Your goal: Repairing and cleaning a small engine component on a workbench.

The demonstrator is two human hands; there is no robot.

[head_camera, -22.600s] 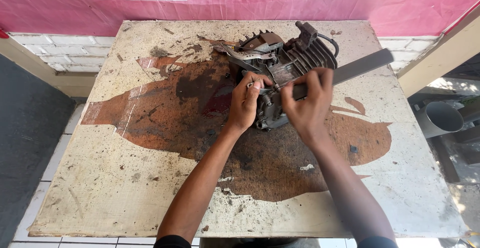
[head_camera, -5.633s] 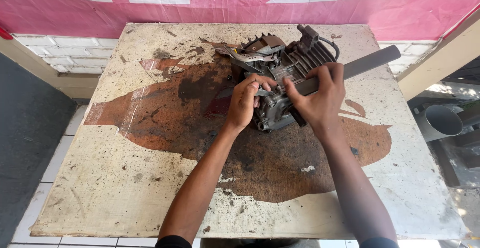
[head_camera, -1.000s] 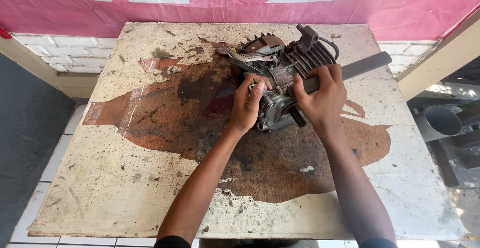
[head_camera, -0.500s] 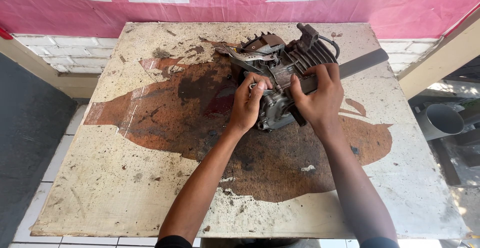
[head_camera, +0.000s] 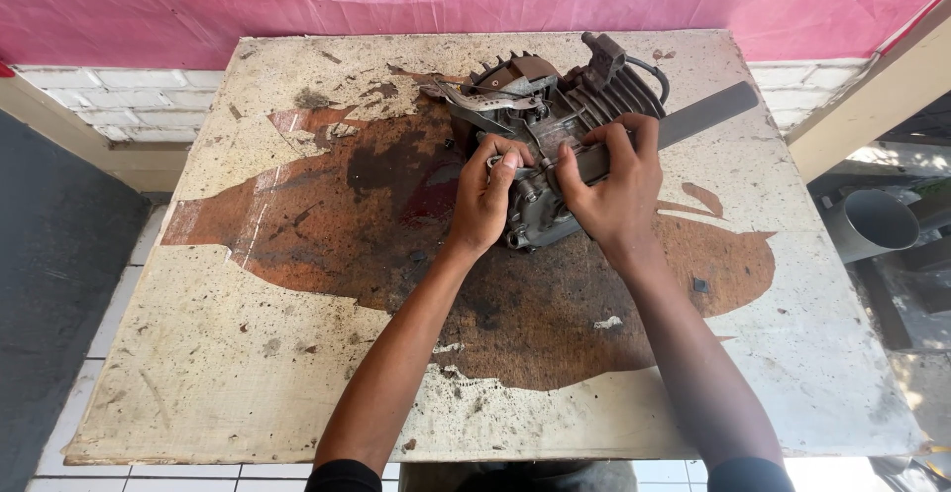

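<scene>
Here both hands (head_camera: pixel 555 190) clasp the engine (head_camera: pixel 555 125) near the table's (head_camera: pixel 198 383) far edge.

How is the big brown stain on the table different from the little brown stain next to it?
The big brown stain spreads across most of the table and runs under the engine and both hands; the little brown stain sits alone to the right, touching nothing. The big one has darker, blotchy patches; the little one is one even colour. The big one is jagged, the little one a short curved streak. Both are reddish brown.
</scene>
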